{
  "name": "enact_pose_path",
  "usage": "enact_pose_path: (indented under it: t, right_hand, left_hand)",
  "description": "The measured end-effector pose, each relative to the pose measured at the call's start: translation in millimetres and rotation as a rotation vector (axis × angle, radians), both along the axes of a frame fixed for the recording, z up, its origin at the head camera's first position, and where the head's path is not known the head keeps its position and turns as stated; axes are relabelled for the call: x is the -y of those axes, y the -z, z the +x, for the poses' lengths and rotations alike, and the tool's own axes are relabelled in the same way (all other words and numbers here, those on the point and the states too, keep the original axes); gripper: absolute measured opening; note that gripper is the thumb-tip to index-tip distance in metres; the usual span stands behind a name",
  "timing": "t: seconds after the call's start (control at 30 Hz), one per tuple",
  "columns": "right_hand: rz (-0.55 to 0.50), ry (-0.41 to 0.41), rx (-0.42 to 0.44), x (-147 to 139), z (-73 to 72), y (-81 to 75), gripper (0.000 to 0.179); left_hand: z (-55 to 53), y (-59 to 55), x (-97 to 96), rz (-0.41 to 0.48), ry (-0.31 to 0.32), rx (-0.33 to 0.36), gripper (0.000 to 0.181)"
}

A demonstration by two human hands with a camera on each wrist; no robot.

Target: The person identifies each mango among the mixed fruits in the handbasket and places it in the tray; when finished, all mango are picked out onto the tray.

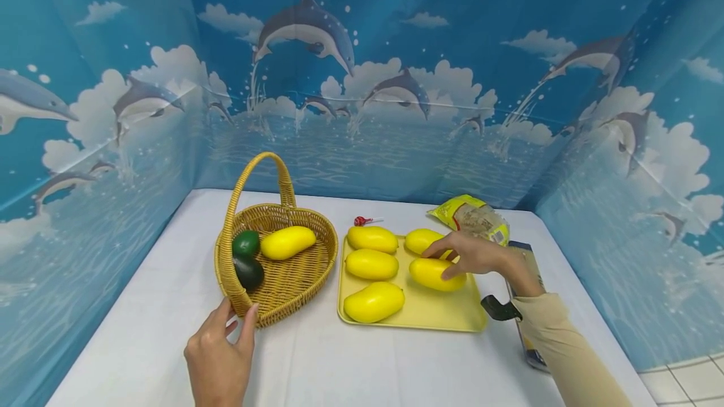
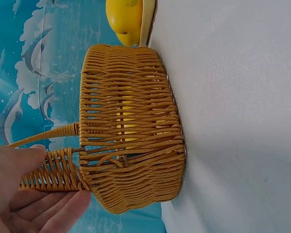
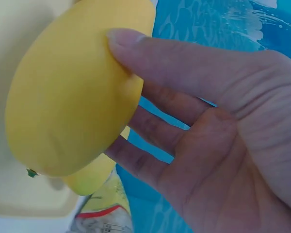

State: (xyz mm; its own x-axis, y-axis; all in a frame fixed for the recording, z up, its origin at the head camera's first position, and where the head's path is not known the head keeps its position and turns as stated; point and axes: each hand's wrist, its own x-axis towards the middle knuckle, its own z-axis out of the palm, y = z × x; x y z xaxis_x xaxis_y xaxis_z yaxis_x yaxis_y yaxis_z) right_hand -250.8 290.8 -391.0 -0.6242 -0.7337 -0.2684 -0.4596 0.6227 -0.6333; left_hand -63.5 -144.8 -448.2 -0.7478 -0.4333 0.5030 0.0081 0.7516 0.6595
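My right hand (image 1: 471,252) grips a yellow mango (image 1: 435,274) over the right part of the pale yellow tray (image 1: 441,318). In the right wrist view, the thumb lies on one side of this mango (image 3: 72,92) and the fingers pass behind it. Several more mangoes (image 1: 372,265) lie on the tray. My left hand (image 1: 219,352) holds the near foot of the handle (image 2: 63,170) of a heart-shaped wicker basket (image 1: 308,294), thumb and fingers on either side. Inside the basket are a mango (image 1: 288,242) and two dark green avocados (image 1: 246,244), partly behind the handle.
A red-wrapped lollipop (image 1: 364,221) lies behind the tray. At the back right is a yellow and clear plastic bag (image 1: 481,218). A flat dark-edged package (image 1: 526,256) lies partly under the right forearm. Dolphin-printed curtains (image 1: 396,162) border the white table (image 1: 317,369).
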Motion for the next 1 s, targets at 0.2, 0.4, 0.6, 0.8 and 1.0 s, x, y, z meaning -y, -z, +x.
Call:
enact_pose_path:
  t: [0.2, 0.4, 0.6, 0.8, 1.0]
  right_hand:
    - [0.017, 0.005, 0.009, -0.2, -1.9, 10.5, 0.050]
    - [0.030, 0.026, 0.014, -1.5, -0.3, 13.6, 0.050]
    - [-0.027, 0.023, -0.007, -6.2, -2.1, 18.8, 0.048]
    - [-0.079, 0.059, -0.063, -10.0, -0.8, 17.4, 0.047]
    - [-0.108, 0.078, -0.079, -11.7, -0.9, 16.1, 0.047]
  left_hand:
    - [1.4, 0.0, 0.8, -0.003, 0.004, -0.016, 0.039]
    - [1.1, 0.1, 0.7, -0.003, 0.012, -0.021, 0.038]
    - [0.8, 1.1, 0.3, -0.001, 0.017, -0.034, 0.037]
    - [0.4, 0.5, -0.1, -0.001, 0.015, -0.020, 0.038]
    - [-0.2, -1.1, -0.5, 0.000, 0.011, -0.014, 0.038]
